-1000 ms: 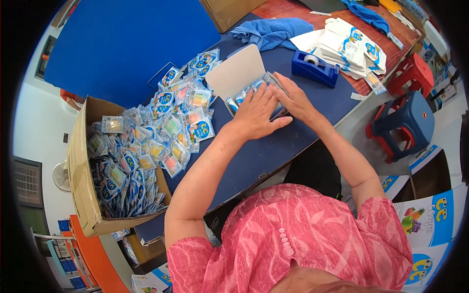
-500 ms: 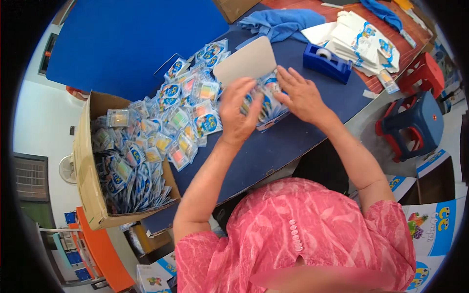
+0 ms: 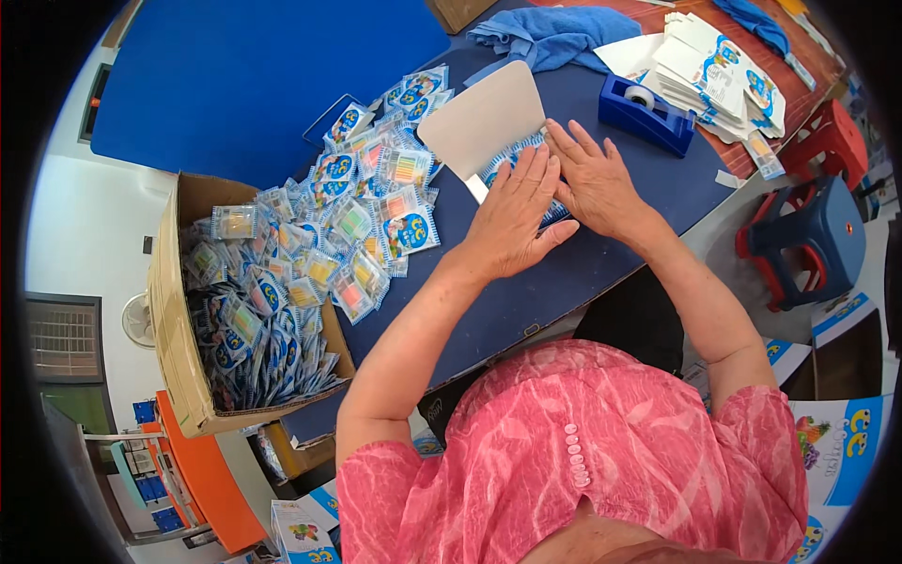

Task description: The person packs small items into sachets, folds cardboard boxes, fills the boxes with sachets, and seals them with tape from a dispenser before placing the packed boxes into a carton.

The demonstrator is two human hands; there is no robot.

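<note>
A small white box with its lid (image 3: 481, 120) raised stands on the dark blue table, filled with blue-and-white sachets (image 3: 508, 158). My left hand (image 3: 512, 211) lies flat over the sachets, fingers stretched and thumb out to the right. Against the box's right side rests my right hand (image 3: 598, 183), its fingers extended and its fingertips close to the left hand's. Both hands are open and press or touch without gripping. Much of the box's body is hidden under them. Left of the box spreads a heap of clear sachets (image 3: 352, 221) with coloured contents.
A cardboard carton (image 3: 169, 320) full of sachets stands at the left. Beyond the box lie a blue cloth (image 3: 554, 39), a blue tape dispenser (image 3: 648, 117) and a stack of flat white cartons (image 3: 705, 70). Stacked stools (image 3: 813, 230) stand off the table's right side.
My left hand has moved from the box's left side to lie flat on top of the sachets. My right hand has shifted slightly and stays at the box. The view has shifted a little.
</note>
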